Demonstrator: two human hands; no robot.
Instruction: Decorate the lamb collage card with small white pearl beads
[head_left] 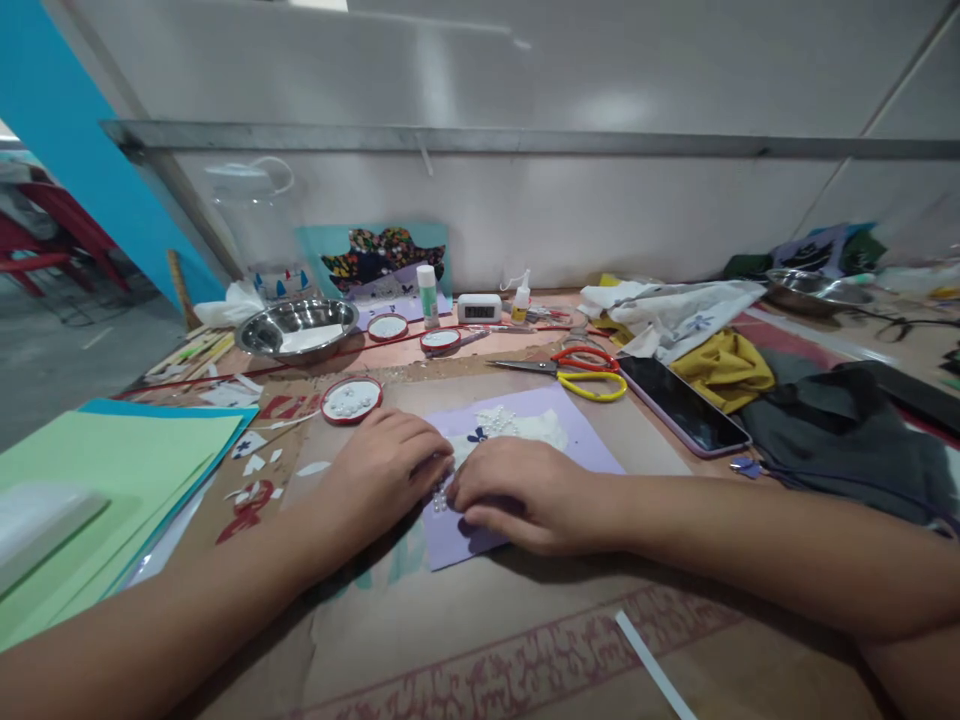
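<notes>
A sheet of purple paper (581, 425) lies before me on the brown work surface. On it sits a piece of white fabric (551, 430) with a dark blue flower print, partly covered by small white pearl beads (497, 420). My left hand (390, 458) rests at the paper's left edge, fingers curled and together. My right hand (529, 492) is over the paper, its fingers bent in a pinch close to the left fingertips. Between the hands, a few clear beads (440, 499) lie near the paper's left edge. What the fingertips hold is hidden.
Scissors (566, 372) and a phone (684, 405) lie beyond the paper. A lid of beads (352, 400), a steel bowl (296, 330), a glue stick (427, 296) and a glue bottle (521, 298) stand farther back. Green paper (150, 450) is at left, dark cloth (832, 440) at right.
</notes>
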